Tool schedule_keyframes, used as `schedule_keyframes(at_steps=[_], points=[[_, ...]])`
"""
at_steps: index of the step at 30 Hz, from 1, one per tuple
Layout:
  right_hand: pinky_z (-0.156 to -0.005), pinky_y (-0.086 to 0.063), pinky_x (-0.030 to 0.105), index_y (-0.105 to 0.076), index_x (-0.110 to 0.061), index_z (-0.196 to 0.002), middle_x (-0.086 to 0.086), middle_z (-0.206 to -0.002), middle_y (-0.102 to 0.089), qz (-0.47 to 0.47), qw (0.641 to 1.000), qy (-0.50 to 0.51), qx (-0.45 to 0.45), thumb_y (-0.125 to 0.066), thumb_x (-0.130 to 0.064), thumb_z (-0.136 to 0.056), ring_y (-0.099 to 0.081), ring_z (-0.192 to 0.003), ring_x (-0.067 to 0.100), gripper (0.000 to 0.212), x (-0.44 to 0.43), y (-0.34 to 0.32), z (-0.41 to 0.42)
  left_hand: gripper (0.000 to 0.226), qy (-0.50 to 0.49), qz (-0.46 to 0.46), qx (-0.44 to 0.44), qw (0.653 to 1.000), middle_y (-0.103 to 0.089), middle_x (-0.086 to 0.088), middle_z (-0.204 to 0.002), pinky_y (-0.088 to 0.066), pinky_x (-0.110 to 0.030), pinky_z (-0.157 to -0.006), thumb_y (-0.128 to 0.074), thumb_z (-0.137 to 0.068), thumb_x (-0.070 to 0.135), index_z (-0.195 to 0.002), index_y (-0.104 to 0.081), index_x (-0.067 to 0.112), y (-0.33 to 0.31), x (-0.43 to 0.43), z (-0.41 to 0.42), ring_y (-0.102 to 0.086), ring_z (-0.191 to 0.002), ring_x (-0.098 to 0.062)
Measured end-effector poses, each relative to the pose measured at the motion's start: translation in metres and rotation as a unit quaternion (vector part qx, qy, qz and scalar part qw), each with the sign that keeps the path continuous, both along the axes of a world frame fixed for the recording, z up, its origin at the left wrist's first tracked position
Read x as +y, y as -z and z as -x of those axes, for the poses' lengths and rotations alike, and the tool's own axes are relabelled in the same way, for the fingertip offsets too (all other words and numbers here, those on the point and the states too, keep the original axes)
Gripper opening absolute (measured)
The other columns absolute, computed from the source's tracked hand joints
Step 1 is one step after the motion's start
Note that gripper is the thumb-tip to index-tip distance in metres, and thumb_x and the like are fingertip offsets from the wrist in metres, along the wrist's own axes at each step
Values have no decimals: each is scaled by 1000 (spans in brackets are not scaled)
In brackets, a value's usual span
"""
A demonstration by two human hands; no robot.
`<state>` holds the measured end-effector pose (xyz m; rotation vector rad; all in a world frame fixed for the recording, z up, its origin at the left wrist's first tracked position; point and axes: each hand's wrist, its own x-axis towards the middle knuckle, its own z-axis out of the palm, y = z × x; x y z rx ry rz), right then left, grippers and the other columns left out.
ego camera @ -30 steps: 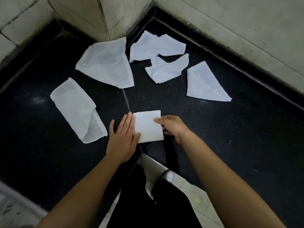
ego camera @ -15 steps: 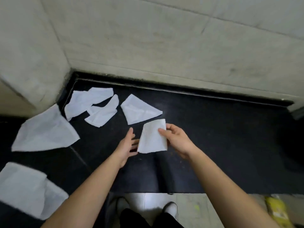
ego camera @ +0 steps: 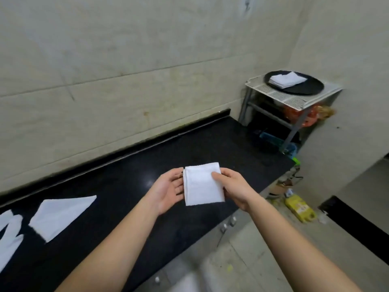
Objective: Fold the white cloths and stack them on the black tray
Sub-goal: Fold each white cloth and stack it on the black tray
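1. Counter (ego camera: 210, 144), black and long, runs along the pale wall (ego camera: 147, 60) from the lower left to the far right.
2. A white rack (ego camera: 292, 100) stands at the far right end of the counter, in the corner of the room.
3. The black tray (ego camera: 305, 89) is round and lies on top of this rack, well apart from both hands, above them and to the right.
4. Unfolded white cloths (ego camera: 61, 216) lie on the counter at the left edge of the view. The nearest one has a triangle shape and is well apart from the left hand.
5. The left hand (ego camera: 168, 190) has its palm turned up and its fingers quite straight. It touches the left edge of the folded cloth and does not clamp it.
6. The right hand (ego camera: 235, 186) pinches the right edge of the same cloth, with the thumb on top and the other fingers hidden below.
7. The folded cloth (ego camera: 202, 186), a small white rectangle, is between the two hands, held over the front part of the counter.
8. A small stack of folded cloths (ego camera: 287, 80) rests on the tray.
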<state>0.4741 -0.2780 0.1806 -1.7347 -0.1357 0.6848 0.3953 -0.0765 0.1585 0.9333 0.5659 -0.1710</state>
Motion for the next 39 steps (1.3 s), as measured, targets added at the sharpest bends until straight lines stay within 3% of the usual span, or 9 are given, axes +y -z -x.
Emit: schedule_keyframes(at_steps=[2,6,11,16,22,26,31,35,39], points=[[-88,-57,40,-69,-22,-109,0,-107,-75,-22,999,26,17,-56,-25,-99,-71,-101,22,17,-52,3,-19,25,16,-12,-4,1000,-69,-7,-111,-54,-41,-86,-66,-86,23,-108,-68,10,-6,-52,-29,-68,-98,-22],[-75,-54,37,-69,-19,-114,2,-102,-73,-64,994,75,46,-51,-21,-100,-68,-85,17,23,-152,2,-63,37,71,-78,-20,994,-67,-9,-109,-56,-33,-76,-62,-87,10,-123,-64,0,-11,-153,-91,-64,-95,-22],[-92,-53,45,-72,-27,-119,9,-107,-64,-102,987,97,75,-47,-17,-85,-49,-86,32,43,-256,-10,-110,31,123,-121,-41,984,-67,-7,-103,-54,-32,-78,-57,-84,0,-112,-67,10,-25,-253,-146,-61,-91,-20],[-75,-54,32,-71,-23,-119,-4,-83,-69,-128,983,102,83,-40,-6,-87,-64,-63,9,47,-319,-17,-156,46,130,-150,-46,979,-72,-6,-117,-56,-35,-82,-60,-81,-2,-124,-67,13,-27,-307,-201,-68,-101,-22],[-71,-58,32,-67,-23,-125,3,-114,-74,-137,977,141,86,-40,-7,-92,-73,-93,18,46,-363,-15,-226,45,116,-149,-73,979,-72,-10,-118,-57,-34,-70,-59,-81,-7,-120,-68,14,-28,-356,-274,-68,-99,-24],[-65,-56,28,-65,-19,-126,-6,-85,-74,-112,979,148,81,-40,-6,-94,-69,-65,6,42,-384,-16,-280,43,112,-156,-89,977,-71,-9,-117,-57,-40,-78,-60,-83,-7,-120,-67,15,-27,-379,-333,-68,-99,-26],[-71,-54,32,-68,-20,-124,-5,-87,-71,-70,984,156,56,-44,-7,-95,-66,-60,5,41,-402,-25,-382,40,111,-152,-112,976,-70,-13,-118,-52,-43,-80,-61,-85,-5,-120,-66,14,-34,-398,-433,-67,-97,-27],[-73,-58,30,-68,-23,-124,-2,-98,-74,-58,987,145,33,-44,-9,-97,-68,-68,6,39,-402,-57,-455,39,95,-150,-122,976,-72,-15,-112,-56,-40,-73,-61,-85,-4,-119,-65,14,-58,-403,-502,-69,-89,-26],[-68,-56,29,-67,-20,-125,-7,-79,-73,-71,987,142,13,-43,-6,-98,-66,-58,3,38,-395,-86,-520,37,72,-165,-132,975,-72,-12,-102,-52,-27,-51,-58,-86,-7,-115,-64,14,-90,-398,-556,-68,-75,-19]])
